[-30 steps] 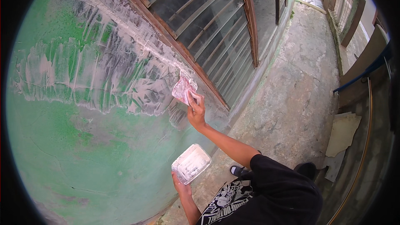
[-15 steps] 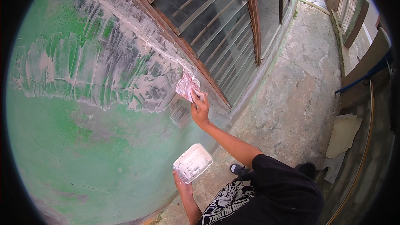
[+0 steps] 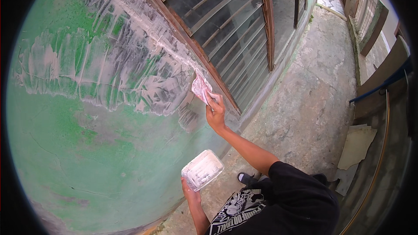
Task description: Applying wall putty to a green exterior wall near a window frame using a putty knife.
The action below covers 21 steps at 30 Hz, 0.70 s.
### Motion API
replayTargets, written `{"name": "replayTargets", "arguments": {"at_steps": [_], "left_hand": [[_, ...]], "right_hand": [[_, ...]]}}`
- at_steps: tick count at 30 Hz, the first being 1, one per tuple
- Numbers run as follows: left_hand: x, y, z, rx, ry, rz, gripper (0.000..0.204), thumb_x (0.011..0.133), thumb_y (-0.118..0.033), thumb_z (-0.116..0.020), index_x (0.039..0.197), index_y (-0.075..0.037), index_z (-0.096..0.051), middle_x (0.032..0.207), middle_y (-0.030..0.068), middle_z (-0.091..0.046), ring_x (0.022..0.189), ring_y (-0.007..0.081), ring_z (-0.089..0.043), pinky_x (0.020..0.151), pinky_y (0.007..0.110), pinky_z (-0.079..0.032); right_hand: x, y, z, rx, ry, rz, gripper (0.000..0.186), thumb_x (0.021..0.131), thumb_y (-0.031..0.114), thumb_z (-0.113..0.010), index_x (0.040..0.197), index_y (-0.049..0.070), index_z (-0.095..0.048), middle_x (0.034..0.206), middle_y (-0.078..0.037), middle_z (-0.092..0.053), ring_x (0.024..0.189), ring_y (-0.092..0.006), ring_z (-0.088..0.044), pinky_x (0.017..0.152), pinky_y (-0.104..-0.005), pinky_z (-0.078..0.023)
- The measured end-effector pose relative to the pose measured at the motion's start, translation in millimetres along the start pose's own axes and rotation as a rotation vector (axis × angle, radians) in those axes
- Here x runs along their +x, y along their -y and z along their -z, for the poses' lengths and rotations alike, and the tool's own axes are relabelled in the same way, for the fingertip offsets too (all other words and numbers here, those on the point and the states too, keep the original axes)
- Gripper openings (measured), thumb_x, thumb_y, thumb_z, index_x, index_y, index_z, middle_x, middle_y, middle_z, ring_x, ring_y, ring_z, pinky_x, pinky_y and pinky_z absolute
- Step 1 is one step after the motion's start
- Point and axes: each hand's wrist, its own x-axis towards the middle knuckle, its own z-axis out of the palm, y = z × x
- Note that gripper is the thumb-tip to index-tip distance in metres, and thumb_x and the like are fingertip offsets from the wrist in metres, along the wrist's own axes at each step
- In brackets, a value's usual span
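My right hand (image 3: pixel 215 108) grips a flat, putty-smeared spreader (image 3: pixel 201 87), pinkish in colour. Its far edge meets the wall along the putty line (image 3: pixel 172 53) beneath the window frame. Lower down, my left hand (image 3: pixel 190 192) holds a shallow rectangular tub (image 3: pixel 203 170) by its near left side. White putty coats the inside of the tub. The green wall (image 3: pixel 100 156) carries broad, uneven strokes of pale putty (image 3: pixel 78 67) across its upper part.
A louvred glass window (image 3: pixel 226 30) in a brown wooden frame (image 3: pixel 202 63) slants above the putty. To the right runs a concrete walkway (image 3: pixel 300 100). Broken board pieces (image 3: pixel 357 148), a blue pipe (image 3: pixel 374 84) and a long thin pole (image 3: pixel 381 161) stand along its right side.
My right hand and the spreader have shifted a little to the right, closer to the window frame. The tub in my left hand has stayed almost in place.
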Motion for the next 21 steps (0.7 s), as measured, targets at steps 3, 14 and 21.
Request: {"name": "replayTargets", "arguments": {"at_steps": [3, 14, 21], "left_hand": [[2.9, 0.7, -4.7, 0.003, 0.043, -0.015, 0.056, 0.103, -0.046, -0.040, 0.137, -0.002, -0.048, 0.134, 0.0113, -0.057, 0.121, 0.0267, -0.058, 0.102, 0.040, -0.047], [29.7, -13.3, -65.4, 0.193, 0.235, -0.050, 0.052, 0.104, -0.040, -0.045, 0.127, 0.005, -0.056, 0.125, 0.0106, -0.061, 0.113, 0.0170, -0.058, 0.100, 0.031, -0.043], [11.8, -22.9, -84.1, 0.197, 0.396, 0.054, 0.047, 0.104, -0.038, -0.046, 0.120, 0.003, -0.062, 0.110, 0.0059, -0.066, 0.097, 0.0112, -0.060, 0.087, 0.027, -0.047]], "right_hand": [[6.2, 10.1, 22.1, 0.014, 0.063, -0.054, 0.052, 0.075, -0.016, -0.057, 0.122, 0.004, -0.066, 0.107, -0.015, -0.062, 0.102, -0.0301, -0.058, 0.084, -0.0343, -0.047], [62.4, 88.3, 119.1, 0.187, 1.304, -0.411, 0.044, 0.087, -0.003, -0.065, 0.129, 0.003, -0.059, 0.108, -0.015, -0.070, 0.094, -0.0138, -0.064, 0.086, -0.0291, -0.050], [68.3, 77.6, 114.9, -0.089, 1.473, -0.208, 0.042, 0.085, 0.003, -0.066, 0.127, 0.007, -0.063, 0.105, -0.021, -0.070, 0.080, -0.0255, -0.068, 0.082, -0.0337, -0.051]]}}
